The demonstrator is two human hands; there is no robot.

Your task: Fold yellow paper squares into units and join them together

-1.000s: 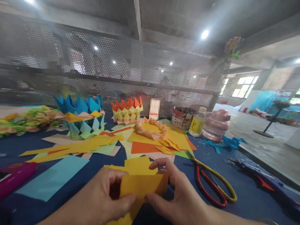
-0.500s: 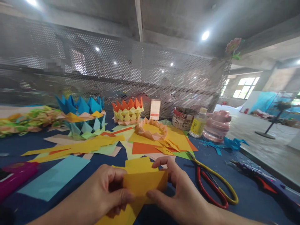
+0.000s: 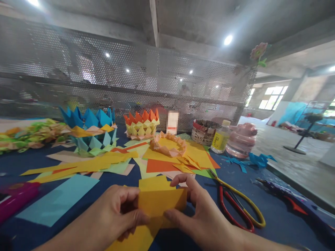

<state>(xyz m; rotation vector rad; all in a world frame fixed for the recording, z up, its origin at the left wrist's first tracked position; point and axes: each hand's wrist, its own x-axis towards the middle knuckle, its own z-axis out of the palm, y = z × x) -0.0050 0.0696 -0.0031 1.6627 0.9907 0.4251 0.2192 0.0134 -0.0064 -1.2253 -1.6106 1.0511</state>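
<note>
Between my hands is a yellow piece of paper (image 3: 161,201), its upper part standing in a fold toward me. My left hand (image 3: 125,209) pinches its left edge, thumb in front and fingers behind. On the right edge, my right hand (image 3: 192,205) grips it with the thumb on the near face and the fingers curled over the back. More yellow paper (image 3: 141,235) lies beneath, partly covered by my hands. Right of my right hand, scissors (image 3: 235,202) with red and yellow handles rest on the dark blue tabletop. A light blue paper rectangle (image 3: 61,200) lies to the left.
Folded-paper crowns, one blue (image 3: 90,127) and one orange and yellow (image 3: 142,123), stand behind. A peach paper ring (image 3: 170,144) lies on coloured sheets. A woven basket (image 3: 204,132), bottle (image 3: 220,137) and pink jar (image 3: 240,141) are farther right. A glue gun (image 3: 293,200) lies near the right edge.
Both hands keep their grip on the yellow paper, which has barely moved. The whole view has shifted very slightly.
</note>
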